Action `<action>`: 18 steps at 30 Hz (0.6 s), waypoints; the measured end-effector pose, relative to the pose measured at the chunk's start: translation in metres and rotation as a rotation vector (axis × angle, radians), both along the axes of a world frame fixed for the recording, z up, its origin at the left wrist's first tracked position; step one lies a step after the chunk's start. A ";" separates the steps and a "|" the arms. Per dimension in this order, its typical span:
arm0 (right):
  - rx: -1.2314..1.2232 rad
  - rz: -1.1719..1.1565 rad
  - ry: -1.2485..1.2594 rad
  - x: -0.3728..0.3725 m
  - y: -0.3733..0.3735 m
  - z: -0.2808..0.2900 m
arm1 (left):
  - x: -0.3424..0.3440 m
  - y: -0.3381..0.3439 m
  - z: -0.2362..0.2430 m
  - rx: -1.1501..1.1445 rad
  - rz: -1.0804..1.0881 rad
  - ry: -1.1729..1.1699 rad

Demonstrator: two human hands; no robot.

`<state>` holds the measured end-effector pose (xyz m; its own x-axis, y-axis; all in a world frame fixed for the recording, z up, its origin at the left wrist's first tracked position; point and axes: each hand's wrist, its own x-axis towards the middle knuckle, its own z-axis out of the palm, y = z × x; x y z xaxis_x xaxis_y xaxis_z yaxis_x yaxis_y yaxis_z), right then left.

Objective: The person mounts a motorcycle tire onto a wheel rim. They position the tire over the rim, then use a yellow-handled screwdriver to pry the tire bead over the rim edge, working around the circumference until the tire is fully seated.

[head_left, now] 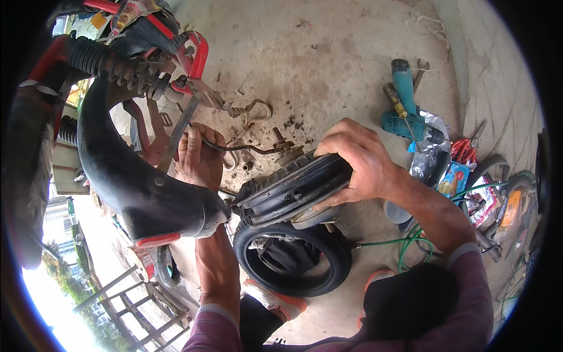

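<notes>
One hand (366, 158), the right, thumb bodyward, around the black tire (299, 190)

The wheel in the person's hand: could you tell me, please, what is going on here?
The person's right hand grips a tilted wheel beside a black fender. The left hand is beyond the fender, at a thin bent rod reaching toward the wheel; whether it grips the rod is hard to tell. A loose tyre lies on the floor, and a drill lies off to the right.
</notes>
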<state>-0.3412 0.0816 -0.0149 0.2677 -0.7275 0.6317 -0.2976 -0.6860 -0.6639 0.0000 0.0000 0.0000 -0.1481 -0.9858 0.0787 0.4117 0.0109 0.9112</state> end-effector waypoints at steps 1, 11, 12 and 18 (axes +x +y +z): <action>-0.008 -0.001 -0.010 0.000 0.000 0.000 | -0.003 -0.001 -0.002 0.034 -0.001 0.059; 0.232 0.070 -0.178 -0.027 0.010 -0.054 | -0.009 0.043 -0.049 0.126 0.064 -0.273; 0.330 0.083 -0.299 -0.025 0.018 -0.066 | -0.007 0.059 -0.057 0.111 -0.009 -0.306; 0.680 0.196 -0.503 -0.022 0.026 -0.098 | 0.004 0.130 -0.083 0.330 0.030 0.010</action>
